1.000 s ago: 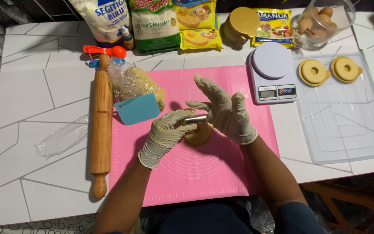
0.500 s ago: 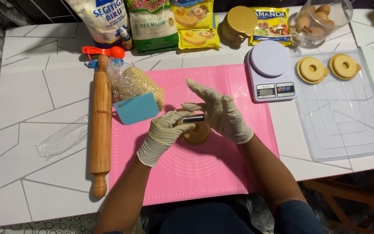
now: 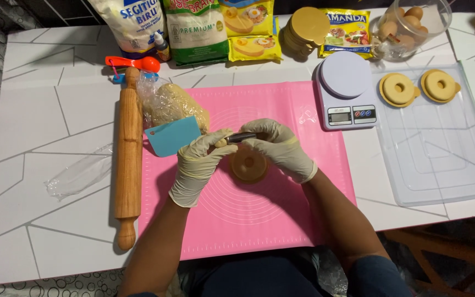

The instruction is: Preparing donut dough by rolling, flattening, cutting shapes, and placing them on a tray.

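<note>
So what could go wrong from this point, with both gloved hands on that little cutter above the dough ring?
1. The small dark cutter is pinched between the left hand and right hand above the dough ring; a slip might dent it.
2. The extracted dough bit by the left fingertips could drop back onto the ring.
3. The blue scraper lies near the left hand and might get nudged.

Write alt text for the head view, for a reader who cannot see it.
Two gloved hands, left hand and right hand, hold a small dark tube above a ring of dough on a pink mat. Nearby lie a rolling pin, blue scraper and kitchen scale.
</note>
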